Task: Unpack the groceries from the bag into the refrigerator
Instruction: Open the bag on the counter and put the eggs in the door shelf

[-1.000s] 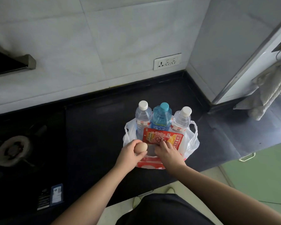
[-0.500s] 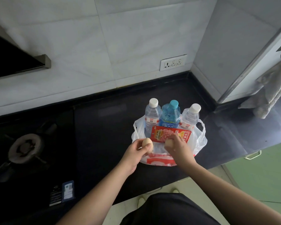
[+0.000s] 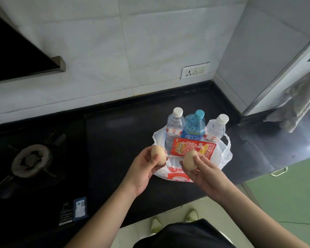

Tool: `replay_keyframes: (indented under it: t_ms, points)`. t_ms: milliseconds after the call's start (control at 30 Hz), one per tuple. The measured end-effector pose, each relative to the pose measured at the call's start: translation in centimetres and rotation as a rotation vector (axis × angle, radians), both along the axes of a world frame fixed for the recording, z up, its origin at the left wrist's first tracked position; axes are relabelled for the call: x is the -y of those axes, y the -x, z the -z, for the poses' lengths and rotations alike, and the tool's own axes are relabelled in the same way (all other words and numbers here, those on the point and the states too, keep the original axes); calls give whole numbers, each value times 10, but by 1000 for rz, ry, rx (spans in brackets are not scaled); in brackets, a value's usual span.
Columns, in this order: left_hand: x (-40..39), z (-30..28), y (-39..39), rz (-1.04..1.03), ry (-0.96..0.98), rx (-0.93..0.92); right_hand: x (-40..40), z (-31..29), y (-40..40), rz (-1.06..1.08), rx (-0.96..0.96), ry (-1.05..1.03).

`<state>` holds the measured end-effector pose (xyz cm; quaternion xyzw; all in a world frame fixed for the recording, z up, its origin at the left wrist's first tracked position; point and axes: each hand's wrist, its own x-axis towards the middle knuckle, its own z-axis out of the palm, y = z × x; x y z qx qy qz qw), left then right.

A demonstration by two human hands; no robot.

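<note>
So each hand's got an egg, left hand (image 3: pixel 145 168) gripping the left egg (image 3: pixel 158 154) and right hand (image 3: pixel 203 171) the right egg (image 3: pixel 190 159), both upright just near the bag (image 3: pixel 225 154), fridge (image 3: pixel 283 59) far right.

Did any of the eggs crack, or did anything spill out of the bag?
Nothing stands out. The left hand holds one egg and the right hand holds another egg; both shells look whole. The three bottles stand upright in the bag, and the counter shows no spill.
</note>
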<state>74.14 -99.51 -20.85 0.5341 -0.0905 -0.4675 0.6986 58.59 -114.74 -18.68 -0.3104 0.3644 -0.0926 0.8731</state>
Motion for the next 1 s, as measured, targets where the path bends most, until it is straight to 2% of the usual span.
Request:
replay_keyframes:
  t_ms: [267, 467, 767, 1000]
  points:
    - [-33, -27, 1, -167, 114, -81, 8, -20, -15, -57, 63, 46]
    - [-59, -40, 23, -302, 127, -25, -21, -33, -35, -255, 86, 88]
    - [-91, -59, 102, -595, 107, -48, -36, -41, -2, -463, 205, -44]
    - [-125, -54, 182, -834, 82, -62, -69, -22, 27, -592, 184, -101]
